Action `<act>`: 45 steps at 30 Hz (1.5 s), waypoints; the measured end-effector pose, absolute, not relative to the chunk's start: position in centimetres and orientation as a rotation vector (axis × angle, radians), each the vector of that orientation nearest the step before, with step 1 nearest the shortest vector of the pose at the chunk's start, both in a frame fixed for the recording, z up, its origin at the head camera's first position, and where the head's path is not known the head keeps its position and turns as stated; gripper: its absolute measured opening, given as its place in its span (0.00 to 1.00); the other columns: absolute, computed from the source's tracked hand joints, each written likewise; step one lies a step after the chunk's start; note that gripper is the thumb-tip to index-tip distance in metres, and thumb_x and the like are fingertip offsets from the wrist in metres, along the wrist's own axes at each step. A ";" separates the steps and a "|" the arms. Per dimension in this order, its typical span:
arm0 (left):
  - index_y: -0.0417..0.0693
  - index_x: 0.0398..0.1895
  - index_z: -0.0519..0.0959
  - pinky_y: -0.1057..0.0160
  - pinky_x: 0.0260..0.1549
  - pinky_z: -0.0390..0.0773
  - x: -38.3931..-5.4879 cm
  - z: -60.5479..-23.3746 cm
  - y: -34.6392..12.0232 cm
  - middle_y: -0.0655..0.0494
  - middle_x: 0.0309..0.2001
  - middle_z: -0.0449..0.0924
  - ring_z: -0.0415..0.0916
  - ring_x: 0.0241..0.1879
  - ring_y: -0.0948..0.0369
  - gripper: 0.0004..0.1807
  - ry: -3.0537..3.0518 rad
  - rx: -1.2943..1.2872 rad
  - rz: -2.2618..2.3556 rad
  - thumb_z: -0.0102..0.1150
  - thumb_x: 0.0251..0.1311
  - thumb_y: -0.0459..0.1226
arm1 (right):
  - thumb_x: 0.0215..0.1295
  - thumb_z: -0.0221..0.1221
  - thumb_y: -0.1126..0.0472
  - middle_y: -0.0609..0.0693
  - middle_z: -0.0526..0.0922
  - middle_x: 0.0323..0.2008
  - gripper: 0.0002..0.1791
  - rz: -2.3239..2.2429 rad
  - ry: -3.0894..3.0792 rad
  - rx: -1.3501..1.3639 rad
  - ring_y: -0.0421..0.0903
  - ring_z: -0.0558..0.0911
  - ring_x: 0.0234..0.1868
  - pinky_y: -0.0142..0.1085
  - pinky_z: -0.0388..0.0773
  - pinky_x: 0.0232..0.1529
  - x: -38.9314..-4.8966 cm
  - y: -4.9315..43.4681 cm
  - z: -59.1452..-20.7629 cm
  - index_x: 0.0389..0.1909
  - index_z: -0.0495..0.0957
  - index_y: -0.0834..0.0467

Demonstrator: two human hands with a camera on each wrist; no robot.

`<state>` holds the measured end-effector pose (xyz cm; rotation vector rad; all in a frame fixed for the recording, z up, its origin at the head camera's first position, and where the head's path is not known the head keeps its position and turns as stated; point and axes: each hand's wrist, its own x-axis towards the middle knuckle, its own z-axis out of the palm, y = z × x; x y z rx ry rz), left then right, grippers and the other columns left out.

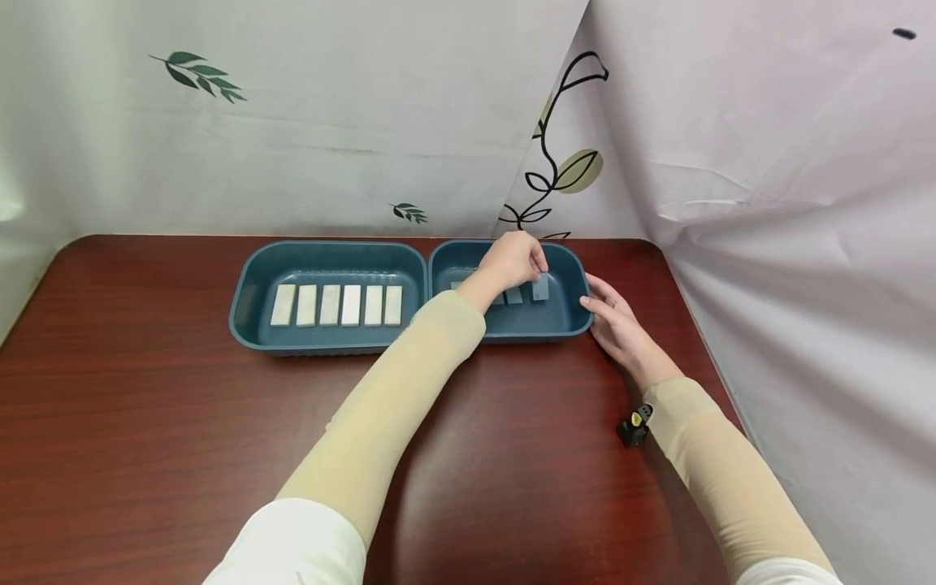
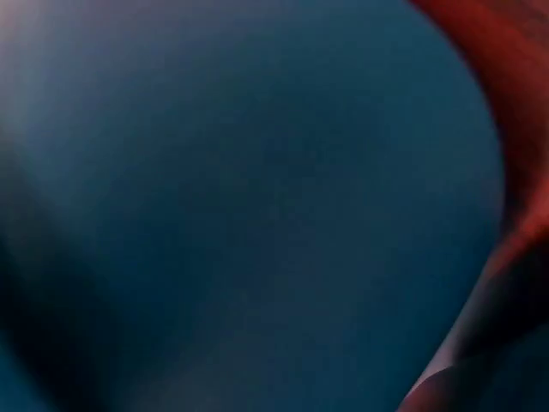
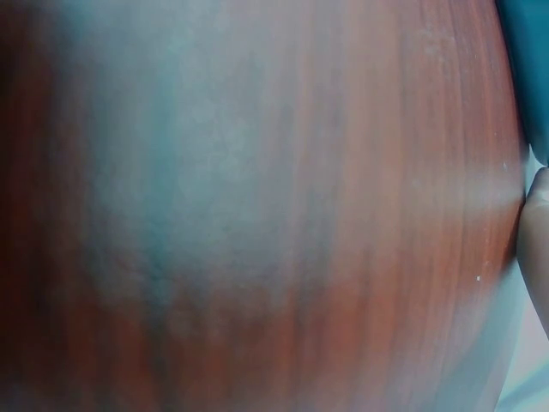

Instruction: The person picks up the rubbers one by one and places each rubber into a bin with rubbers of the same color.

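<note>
My left hand (image 1: 512, 258) reaches into the right-hand blue plastic bin (image 1: 504, 335), fingers curled down. Its fingertips pinch the upper end of a small grey-blue rectangular tile (image 1: 540, 288). Beside that, more grey-blue tiles (image 1: 514, 296) lie in a row on the bin floor, partly hidden by my left wrist. At the bin's right end my right hand (image 1: 616, 323) grips the rim, thumb on the edge and fingers along the outer wall. In the left wrist view the blue bin wall (image 2: 283, 172) fills most of the frame, blurred. The right wrist view catches a fingertip (image 3: 536, 240) by the bin.
A second blue bin (image 1: 329, 348) adjoins on the left, with several whitish rectangular tiles (image 1: 351, 305) standing in a row inside it. Both bins sit near the back edge of a dark red wooden table (image 1: 146, 390). White patterned cloth (image 1: 314, 122) hangs behind and at the right.
</note>
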<state>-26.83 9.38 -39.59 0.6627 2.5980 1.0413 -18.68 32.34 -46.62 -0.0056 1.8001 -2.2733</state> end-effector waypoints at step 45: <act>0.48 0.51 0.90 0.57 0.57 0.84 -27.3 -42.6 8.5 0.52 0.55 0.89 0.85 0.55 0.55 0.09 2.612 0.656 1.064 0.63 0.75 0.33 | 0.82 0.47 0.71 0.39 0.82 0.60 0.23 -2.298 1.786 0.004 0.37 0.81 0.58 0.27 0.79 0.57 -18.7 32.4 -46.7 0.71 0.69 0.51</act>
